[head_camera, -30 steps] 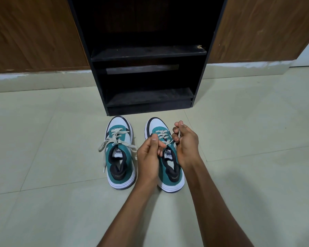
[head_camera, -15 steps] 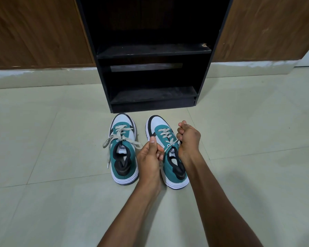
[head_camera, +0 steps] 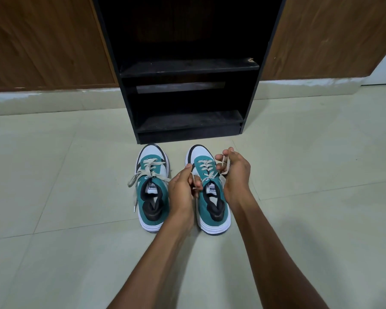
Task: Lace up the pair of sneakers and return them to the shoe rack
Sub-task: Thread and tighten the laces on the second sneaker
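Two teal-and-white sneakers stand side by side on the tiled floor, toes toward the black shoe rack (head_camera: pixel 187 68). The left sneaker (head_camera: pixel 153 197) has its beige lace threaded, with loose ends trailing to its left. Over the right sneaker (head_camera: pixel 212 204), my left hand (head_camera: pixel 183 186) pinches one end of the beige lace (head_camera: pixel 206 169) at the shoe's left side. My right hand (head_camera: pixel 234 172) holds the other lace end, looped around its fingers, at the shoe's right side. Both hands flank the tongue.
The rack has two empty dark shelves, the lower shelf (head_camera: pixel 189 121) just beyond the toes. Brown wooden panels (head_camera: pixel 42 41) and a pale skirting line the wall on either side. Pale floor tiles (head_camera: pixel 310 163) spread all around.
My hands have moved apart, drawing the right sneaker's lace ends out to either side. My view has moved closer to the rack.
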